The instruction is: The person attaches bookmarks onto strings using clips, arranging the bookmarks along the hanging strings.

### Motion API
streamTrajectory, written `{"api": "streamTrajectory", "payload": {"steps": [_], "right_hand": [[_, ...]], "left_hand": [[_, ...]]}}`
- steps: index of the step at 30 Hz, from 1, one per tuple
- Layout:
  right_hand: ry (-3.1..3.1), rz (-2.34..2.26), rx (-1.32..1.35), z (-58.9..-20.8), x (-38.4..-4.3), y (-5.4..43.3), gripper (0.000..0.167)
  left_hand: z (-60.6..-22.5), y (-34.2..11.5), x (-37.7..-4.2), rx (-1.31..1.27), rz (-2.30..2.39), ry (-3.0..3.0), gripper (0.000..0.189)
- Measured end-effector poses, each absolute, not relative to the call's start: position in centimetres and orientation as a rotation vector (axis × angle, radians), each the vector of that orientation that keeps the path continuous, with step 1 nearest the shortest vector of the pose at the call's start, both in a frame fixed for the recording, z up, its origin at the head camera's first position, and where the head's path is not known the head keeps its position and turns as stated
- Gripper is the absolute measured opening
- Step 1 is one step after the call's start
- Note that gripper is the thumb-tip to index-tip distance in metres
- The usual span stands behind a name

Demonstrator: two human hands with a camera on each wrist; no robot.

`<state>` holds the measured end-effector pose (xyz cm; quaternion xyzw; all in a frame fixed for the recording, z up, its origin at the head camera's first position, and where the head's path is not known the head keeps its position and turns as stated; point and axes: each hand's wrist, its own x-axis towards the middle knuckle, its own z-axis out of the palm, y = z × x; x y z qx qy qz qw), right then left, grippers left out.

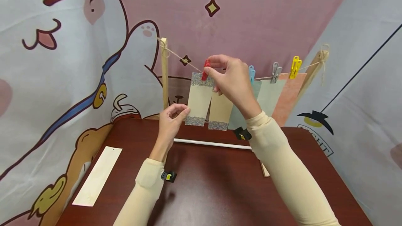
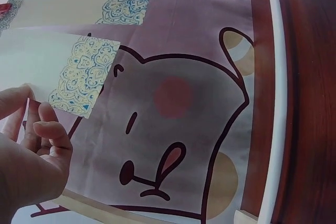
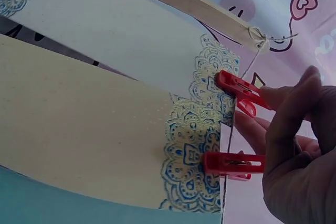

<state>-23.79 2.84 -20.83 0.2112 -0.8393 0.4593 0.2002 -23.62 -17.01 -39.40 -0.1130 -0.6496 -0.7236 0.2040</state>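
My right hand (image 1: 233,81) pinches a red clothespin (image 1: 205,70) at the top edge of a cream card with blue lace-patterned ends (image 1: 200,100). In the right wrist view its jaws straddle the card's edge at the twine (image 3: 248,66). My left hand (image 1: 171,121) pinches the same card by its left edge, near the bottom. Beside it hangs a second patterned card (image 1: 221,109), overlapping it slightly at the top; another red clothespin (image 3: 233,162) grips that one to the twine, close to my right fingers.
Further right, pale green and orange cards hang under blue (image 1: 252,73), grey (image 1: 275,72) and yellow (image 1: 295,67) clothespins. Wooden posts (image 1: 164,76) hold the twine. A white rod (image 1: 213,144) crosses low behind my hands. One cream strip (image 1: 98,177) lies on the table's left side.
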Motion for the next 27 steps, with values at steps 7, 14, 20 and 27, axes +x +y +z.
{"api": "streamTrajectory", "payload": {"steps": [7, 14, 20, 27], "right_hand": [[-2.163, 1.247, 0.69, -23.1, -23.1, 3.9, 0.037], [-1.898, 1.224, 0.808, -26.2, -21.8, 5.8, 0.028], [-1.921, 1.32, 0.788, -28.9, -20.9, 8.4, 0.027], [-2.055, 1.329, 0.727, -32.7, -20.0, 12.3, 0.027]], "left_hand": [[-39.9, -17.1, -22.9, -0.285, -1.989, -1.818, 0.014], [-40.8, -17.9, -21.5, -0.277, -1.907, -1.883, 0.014], [-41.9, -18.3, -20.2, -0.273, -1.866, -1.941, 0.017], [-43.4, -19.5, -18.1, -0.205, -1.851, -2.021, 0.015]]}}
